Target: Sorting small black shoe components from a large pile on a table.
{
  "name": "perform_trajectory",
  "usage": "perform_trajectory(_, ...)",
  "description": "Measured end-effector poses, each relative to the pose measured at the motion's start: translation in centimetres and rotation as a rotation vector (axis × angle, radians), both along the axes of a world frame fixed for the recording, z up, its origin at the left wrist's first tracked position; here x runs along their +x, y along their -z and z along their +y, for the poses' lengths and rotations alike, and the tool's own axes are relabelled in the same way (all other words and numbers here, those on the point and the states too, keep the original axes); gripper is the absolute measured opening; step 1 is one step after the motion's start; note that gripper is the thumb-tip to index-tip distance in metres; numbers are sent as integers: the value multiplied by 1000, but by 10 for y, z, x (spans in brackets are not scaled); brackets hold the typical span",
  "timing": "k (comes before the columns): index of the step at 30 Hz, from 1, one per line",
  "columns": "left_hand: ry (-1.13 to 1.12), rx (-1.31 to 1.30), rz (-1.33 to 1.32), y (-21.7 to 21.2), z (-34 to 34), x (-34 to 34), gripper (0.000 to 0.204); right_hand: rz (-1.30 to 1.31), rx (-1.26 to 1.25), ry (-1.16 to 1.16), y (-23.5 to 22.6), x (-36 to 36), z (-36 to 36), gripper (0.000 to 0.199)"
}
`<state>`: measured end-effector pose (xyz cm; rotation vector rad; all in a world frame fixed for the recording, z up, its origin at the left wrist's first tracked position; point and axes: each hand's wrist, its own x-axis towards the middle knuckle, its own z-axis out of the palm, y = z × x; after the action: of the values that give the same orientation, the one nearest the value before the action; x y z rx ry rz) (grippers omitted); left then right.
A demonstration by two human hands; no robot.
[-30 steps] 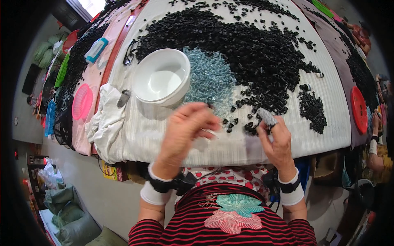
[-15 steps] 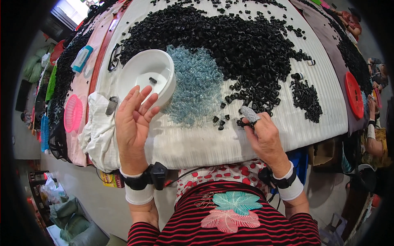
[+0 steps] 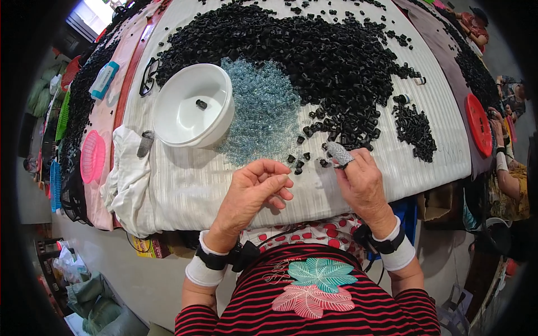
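My left hand (image 3: 255, 189) hovers over the white striped cloth (image 3: 185, 190) just below a heap of small pale blue springs (image 3: 263, 109); its fingertips are pinched together and nothing shows in them. My right hand (image 3: 363, 182) rests at the edge of the big heap of small black parts (image 3: 314, 56). A grey wrap (image 3: 339, 154) covers its forefinger tip, among a few loose black parts (image 3: 300, 159). Left of the springs, a white bowl (image 3: 193, 106) holds one black part (image 3: 200, 104).
A smaller black heap (image 3: 414, 126) lies right of my right hand. Black-framed glasses (image 3: 147, 75), a small grey object (image 3: 145, 144) and a pink basket (image 3: 92, 157) sit left of the bowl. Another person (image 3: 507, 168) works at the right, near a red lid (image 3: 479, 124).
My left hand went from the table front to the bowl with spread fingers, then came back with fingertips pinched; a black part now lies in the bowl. My right hand stayed at the loose black parts.
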<state>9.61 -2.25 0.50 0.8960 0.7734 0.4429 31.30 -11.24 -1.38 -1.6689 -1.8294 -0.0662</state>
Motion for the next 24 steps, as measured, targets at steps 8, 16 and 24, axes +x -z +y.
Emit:
perform_trajectory(8,62,13,-11,13,-6,2,21,-101,-36,-52,10,-11,9,11)
perform_trajectory(16,-79,-18,-10,16,-4,-2,14,75,38,-135,-1,-32,22,10)
perform_trajectory(24,-107,-40,-31,20,-2,-6,9,-25,-84,-130,3,-19,26,9)
